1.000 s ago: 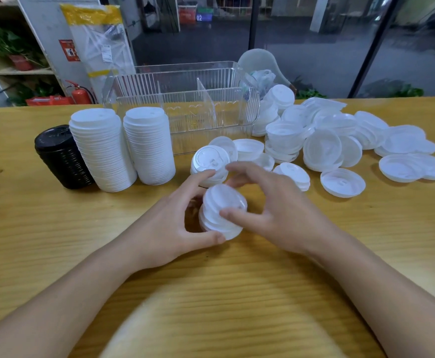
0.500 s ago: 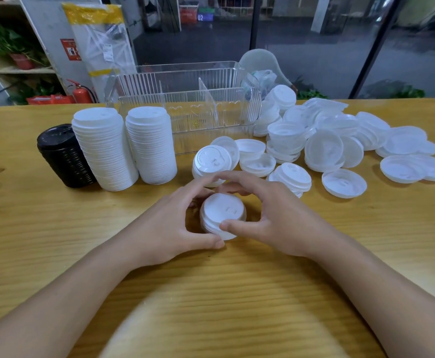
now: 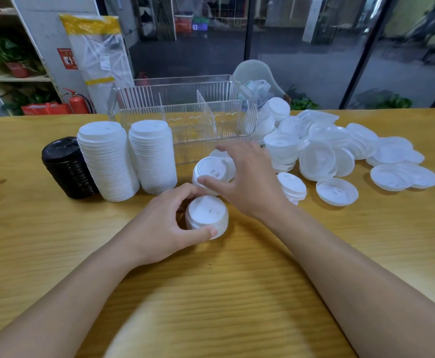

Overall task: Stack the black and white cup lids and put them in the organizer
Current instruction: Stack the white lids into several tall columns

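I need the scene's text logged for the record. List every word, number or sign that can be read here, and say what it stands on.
"02": white digits on a small blue sign behind the glass, far back.
Red notice on the grey pillar: print too small to read.
White label on the plastic-wrapped package: too blurred to read.
Embossed marks on the lid stack gripped by the left hand: not legible.

Tabletop [image 3: 237, 293]: near half bare; organizer [image 3: 185, 120] top open; white stacks [image 3: 128, 161] block left approach; loose lids [image 3: 340, 161] crowd right.
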Tool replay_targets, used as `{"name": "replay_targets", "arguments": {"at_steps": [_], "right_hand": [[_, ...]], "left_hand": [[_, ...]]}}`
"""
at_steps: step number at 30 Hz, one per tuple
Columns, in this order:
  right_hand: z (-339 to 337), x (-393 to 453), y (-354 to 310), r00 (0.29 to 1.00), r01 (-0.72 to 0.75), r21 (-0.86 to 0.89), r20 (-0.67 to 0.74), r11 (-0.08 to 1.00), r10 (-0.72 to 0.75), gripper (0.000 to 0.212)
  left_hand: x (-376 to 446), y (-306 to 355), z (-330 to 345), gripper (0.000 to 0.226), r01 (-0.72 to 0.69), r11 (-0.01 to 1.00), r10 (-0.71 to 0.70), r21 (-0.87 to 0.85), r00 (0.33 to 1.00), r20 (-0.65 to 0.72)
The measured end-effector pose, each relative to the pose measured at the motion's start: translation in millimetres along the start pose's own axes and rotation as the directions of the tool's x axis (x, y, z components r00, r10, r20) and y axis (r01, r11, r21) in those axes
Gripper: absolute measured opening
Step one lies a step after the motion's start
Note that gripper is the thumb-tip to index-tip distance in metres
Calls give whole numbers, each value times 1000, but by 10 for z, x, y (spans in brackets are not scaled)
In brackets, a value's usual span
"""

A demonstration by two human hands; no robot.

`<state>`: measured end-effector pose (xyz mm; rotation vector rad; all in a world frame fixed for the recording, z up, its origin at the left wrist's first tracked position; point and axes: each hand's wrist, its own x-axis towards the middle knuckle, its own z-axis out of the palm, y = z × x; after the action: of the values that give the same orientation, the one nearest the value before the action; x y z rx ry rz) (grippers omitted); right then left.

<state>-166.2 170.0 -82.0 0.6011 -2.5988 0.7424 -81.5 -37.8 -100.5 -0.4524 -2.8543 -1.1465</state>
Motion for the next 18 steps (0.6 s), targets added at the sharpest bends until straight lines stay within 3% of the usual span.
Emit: {"name": "replay_targets", "arguments": {"at_steps": [4, 11, 14, 16, 18], "right_hand": [[122, 37, -23, 996, -16, -106, -88, 994, 7, 76], [122, 12, 50, 996, 43, -130, -75, 991, -53, 73], [-36, -55, 76, 994, -8, 111, -103, 994, 19, 62], [-210, -143, 138, 996, -71, 373, -19, 925, 84, 57], [-363, -254, 206, 992, -113, 464, 102, 878, 74, 57]], "left_hand": [[15, -68, -11, 60, 22, 999, -23, 24, 999, 34], [24, -68, -62, 67, 0, 1000, -1, 12, 998, 62], [23, -61, -67, 69, 1, 1000, -2, 17, 998, 66], [23, -54, -54, 70, -1, 1000, 0, 16, 998, 56], [26, -39, -41, 70, -2, 1000, 1, 9, 999, 51]]}}
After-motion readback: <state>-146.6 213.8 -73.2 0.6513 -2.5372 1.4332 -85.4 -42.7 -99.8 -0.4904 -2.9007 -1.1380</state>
